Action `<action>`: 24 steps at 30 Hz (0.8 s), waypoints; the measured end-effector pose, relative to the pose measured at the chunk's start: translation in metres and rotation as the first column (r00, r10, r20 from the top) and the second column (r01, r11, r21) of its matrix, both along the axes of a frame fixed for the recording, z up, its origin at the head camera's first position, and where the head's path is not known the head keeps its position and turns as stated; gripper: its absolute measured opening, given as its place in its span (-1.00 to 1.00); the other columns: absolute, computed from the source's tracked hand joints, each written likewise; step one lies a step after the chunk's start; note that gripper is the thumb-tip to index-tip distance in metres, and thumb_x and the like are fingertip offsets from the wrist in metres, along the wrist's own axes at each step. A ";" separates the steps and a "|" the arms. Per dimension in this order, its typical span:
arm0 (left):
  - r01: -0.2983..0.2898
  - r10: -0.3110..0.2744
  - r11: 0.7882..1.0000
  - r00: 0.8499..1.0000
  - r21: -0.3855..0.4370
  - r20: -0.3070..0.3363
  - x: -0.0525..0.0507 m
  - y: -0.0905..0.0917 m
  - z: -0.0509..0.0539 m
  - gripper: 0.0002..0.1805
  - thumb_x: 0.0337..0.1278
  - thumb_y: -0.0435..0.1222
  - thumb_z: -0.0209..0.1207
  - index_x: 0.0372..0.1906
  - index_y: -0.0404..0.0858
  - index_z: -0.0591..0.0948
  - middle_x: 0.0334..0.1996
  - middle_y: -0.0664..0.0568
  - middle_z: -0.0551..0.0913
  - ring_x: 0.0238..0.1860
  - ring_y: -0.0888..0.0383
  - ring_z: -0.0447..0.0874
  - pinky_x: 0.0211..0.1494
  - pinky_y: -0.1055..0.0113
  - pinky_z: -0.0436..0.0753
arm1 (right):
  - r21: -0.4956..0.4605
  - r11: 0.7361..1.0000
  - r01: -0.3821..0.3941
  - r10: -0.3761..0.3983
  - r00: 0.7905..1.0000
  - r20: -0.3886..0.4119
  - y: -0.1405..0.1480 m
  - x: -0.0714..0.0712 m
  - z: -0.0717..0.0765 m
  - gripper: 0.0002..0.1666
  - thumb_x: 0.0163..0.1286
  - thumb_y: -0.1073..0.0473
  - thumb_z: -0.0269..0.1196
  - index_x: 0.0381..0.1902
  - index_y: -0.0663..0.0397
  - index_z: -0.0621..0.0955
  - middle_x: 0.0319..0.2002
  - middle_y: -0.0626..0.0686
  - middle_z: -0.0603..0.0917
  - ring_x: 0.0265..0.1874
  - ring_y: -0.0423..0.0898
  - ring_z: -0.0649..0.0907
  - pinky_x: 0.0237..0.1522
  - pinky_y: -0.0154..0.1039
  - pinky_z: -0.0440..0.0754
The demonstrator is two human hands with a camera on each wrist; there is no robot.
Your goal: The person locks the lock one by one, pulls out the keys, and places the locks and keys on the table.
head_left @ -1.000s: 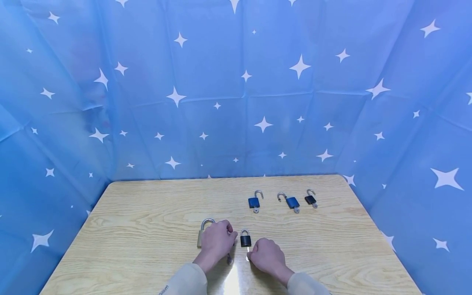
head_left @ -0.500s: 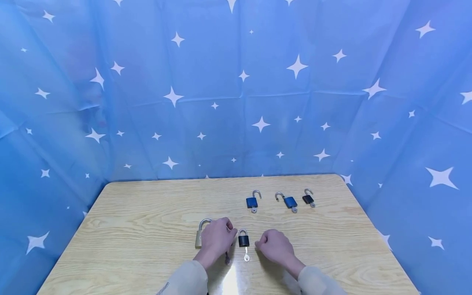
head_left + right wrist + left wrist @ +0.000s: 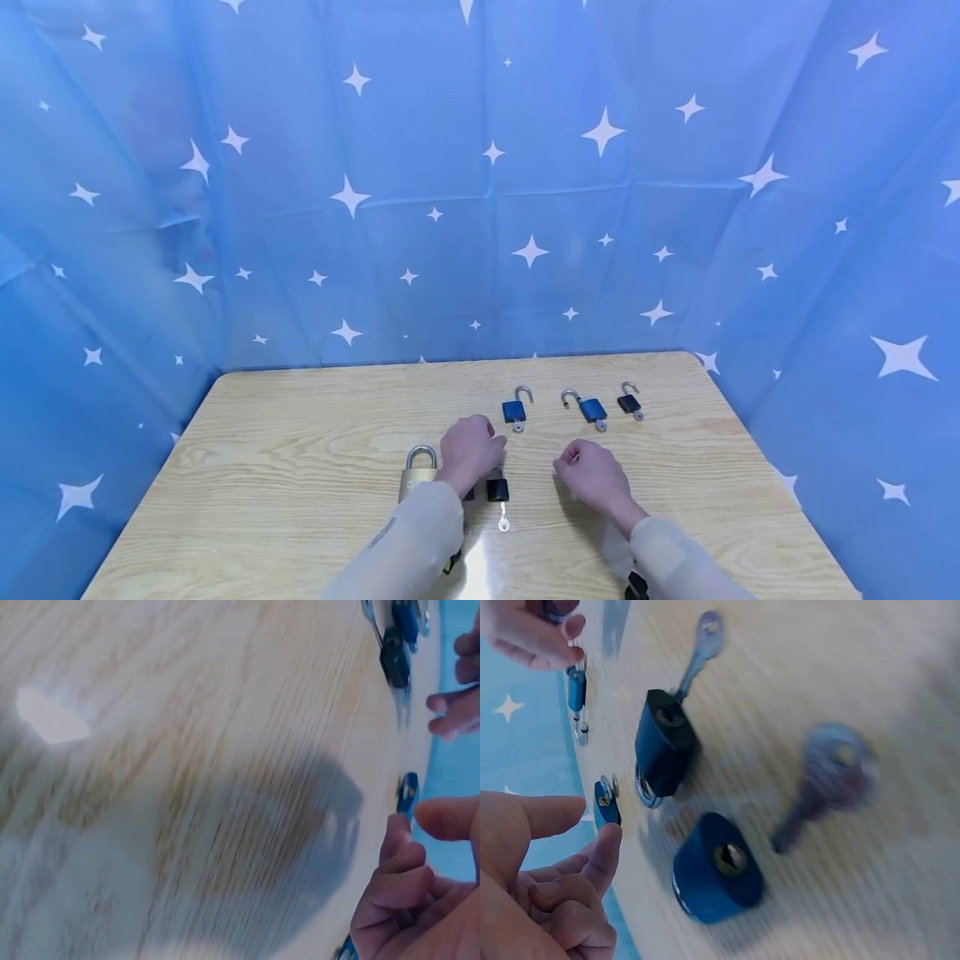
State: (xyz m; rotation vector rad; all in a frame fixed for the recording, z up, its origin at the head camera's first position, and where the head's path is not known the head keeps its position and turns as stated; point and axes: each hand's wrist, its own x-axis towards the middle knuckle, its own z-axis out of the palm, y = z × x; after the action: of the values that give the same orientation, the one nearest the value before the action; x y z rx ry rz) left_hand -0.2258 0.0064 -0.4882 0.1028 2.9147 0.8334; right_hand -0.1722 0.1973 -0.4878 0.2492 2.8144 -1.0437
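Observation:
My left hand [image 3: 471,450] is raised over the table beyond a small black padlock [image 3: 498,490], thumb and index finger apart, holding nothing. A silver key [image 3: 504,523] sticks out from that padlock's bottom. Beside it stands a dark blue padlock [image 3: 716,874], mostly hidden by my left forearm in the head view. Its neighbouring loose key [image 3: 832,769] lies on the wood in the left wrist view. A large brass padlock [image 3: 415,480] is left of my left sleeve. Farther right, my right hand [image 3: 596,479] hovers with loosely curled fingers and nothing in them.
Toward the back lie a blue padlock [image 3: 514,412], another blue padlock [image 3: 593,410] and a black padlock [image 3: 629,404], all with shackles open and keys inserted. A starry blue curtain [image 3: 480,208] closes off the table's [image 3: 300,433] far edge.
My right hand has let go of the black padlock's key and moved right and away from me. My left hand has shifted forward and right, uncovering more of the brass padlock.

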 end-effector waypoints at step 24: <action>-0.213 0.203 0.956 0.977 -0.201 -0.067 -0.045 0.056 -0.015 -0.47 0.12 0.13 0.26 -0.73 -0.16 0.56 -0.78 0.04 0.52 -0.69 0.13 0.51 -0.65 0.28 0.43 | 0.035 0.998 0.048 -0.048 0.999 0.013 0.014 -0.009 0.000 -0.71 0.42 0.01 0.08 -0.35 0.06 0.61 -0.58 -0.04 0.55 -0.61 -0.13 0.48 -0.54 -0.26 0.35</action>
State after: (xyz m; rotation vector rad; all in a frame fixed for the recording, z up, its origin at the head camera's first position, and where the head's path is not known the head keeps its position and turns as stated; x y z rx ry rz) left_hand -0.2711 0.0626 -0.5035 -0.2091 3.0727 0.5524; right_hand -0.1807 0.2112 -0.4881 0.3277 2.8296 -0.9987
